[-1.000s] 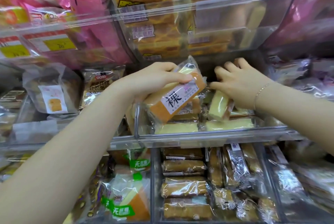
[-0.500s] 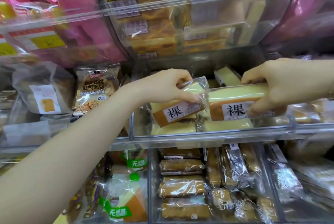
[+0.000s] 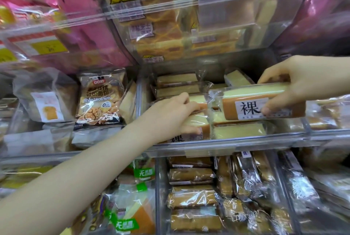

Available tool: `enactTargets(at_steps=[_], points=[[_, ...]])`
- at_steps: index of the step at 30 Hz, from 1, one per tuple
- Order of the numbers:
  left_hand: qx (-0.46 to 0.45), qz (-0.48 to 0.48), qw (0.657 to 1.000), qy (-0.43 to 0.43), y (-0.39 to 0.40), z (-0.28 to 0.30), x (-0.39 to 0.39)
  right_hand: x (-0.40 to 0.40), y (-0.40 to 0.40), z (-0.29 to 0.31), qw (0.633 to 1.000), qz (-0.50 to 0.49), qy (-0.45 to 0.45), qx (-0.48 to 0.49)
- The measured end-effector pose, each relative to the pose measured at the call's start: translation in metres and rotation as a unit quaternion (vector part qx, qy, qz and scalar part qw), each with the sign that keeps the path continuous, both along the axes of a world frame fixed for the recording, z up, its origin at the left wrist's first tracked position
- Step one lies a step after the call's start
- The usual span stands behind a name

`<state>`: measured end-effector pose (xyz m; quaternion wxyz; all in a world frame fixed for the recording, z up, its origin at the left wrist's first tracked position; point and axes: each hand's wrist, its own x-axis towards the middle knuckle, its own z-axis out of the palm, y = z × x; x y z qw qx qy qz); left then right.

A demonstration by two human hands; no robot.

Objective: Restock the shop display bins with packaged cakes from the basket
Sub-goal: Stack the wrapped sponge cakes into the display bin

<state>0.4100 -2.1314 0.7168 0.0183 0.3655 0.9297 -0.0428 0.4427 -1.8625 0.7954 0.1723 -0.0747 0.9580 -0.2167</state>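
In the middle bin [image 3: 223, 143], behind its clear front wall, the left hand [image 3: 170, 116] lay curled over a wrapped cake [image 3: 198, 123], fingers on top and thumb against the near face, setting it low at the bin's left front. Just to the right, the right hand [image 3: 295, 83] pinched a second cake [image 3: 251, 103] lengthwise, fingers over its pale top edge and thumb on the white label, and held it above the slices already lying in the bin. More slices were stacked toward the back. The basket was not in view.

Each cake appeared to be a light, soft sponge bar in loose, glossy film; the crumb would likely dent under a hard squeeze, and the film would probably slide against its neighbours. A broad grip across the long faces, as shown, seemed safer than a pull on the crimped wrapper ends. A walnut bread bag [image 3: 100, 98] stood in the bin to the left; darker rolls [image 3: 191, 175] filled the bin below.
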Motion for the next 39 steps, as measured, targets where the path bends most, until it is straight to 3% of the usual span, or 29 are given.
enactTargets(at_steps=[2, 8, 15, 22, 29, 32, 34, 36, 39], points=[[-0.001, -0.033, 0.997, 0.068, -0.005, 0.004, -0.002, 0.000, -0.001, -0.003, 0.999, -0.013, 0.028, 0.009], [-0.103, -0.009, 0.994, 0.032, -0.034, 0.011, -0.002, -0.001, -0.011, -0.012, 0.995, -0.016, 0.095, -0.014], [-0.047, 0.030, 0.997, 0.059, -0.039, 0.014, -0.010, -0.002, -0.031, -0.019, 0.988, 0.047, 0.103, -0.101], [-0.013, -0.026, 0.997, 0.078, -0.046, 0.010, -0.022, -0.004, -0.051, -0.041, 0.993, 0.098, 0.052, -0.047], [-0.031, -0.045, 0.997, 0.052, -0.047, 0.016, -0.039, -0.006, -0.098, -0.074, 0.986, 0.117, 0.116, 0.021], [-0.028, -0.047, 0.998, 0.017, -0.047, 0.020, -0.042, -0.001, -0.089, -0.066, 0.992, 0.091, -0.009, -0.088], [-0.029, -0.046, 0.998, 0.007, -0.047, 0.022, -0.042, 0.001, -0.077, -0.063, 0.988, 0.037, -0.041, -0.147], [-0.027, -0.047, 0.999, 0.004, -0.047, 0.023, -0.042, 0.003, -0.070, -0.062, 0.992, -0.022, -0.014, -0.125], [-0.024, -0.053, 0.998, 0.012, -0.047, 0.022, -0.040, 0.004, -0.073, -0.068, 0.993, -0.078, -0.047, -0.070]])
